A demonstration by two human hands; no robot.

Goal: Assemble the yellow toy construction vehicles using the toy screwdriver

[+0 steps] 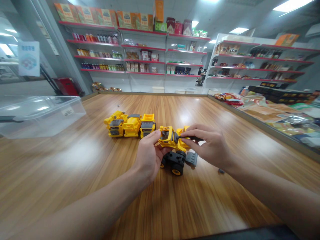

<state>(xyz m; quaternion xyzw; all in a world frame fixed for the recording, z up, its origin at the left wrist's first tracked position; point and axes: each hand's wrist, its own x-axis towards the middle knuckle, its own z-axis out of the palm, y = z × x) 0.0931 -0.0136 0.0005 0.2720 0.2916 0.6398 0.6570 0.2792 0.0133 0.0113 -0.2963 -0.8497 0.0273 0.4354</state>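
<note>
The left hand is pinching a yellow toy truck steady while the right hand is gripping a small screwdriver against its cab. Other yellow toy trucks are standing lined up on the bench farther away.

The dark bit near the right hand is too small to identify

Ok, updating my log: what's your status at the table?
Left hand gripping yellow toy truck. Right hand holding small screwdriver against its cab. Black wheel unit and grey plate close by.
</note>
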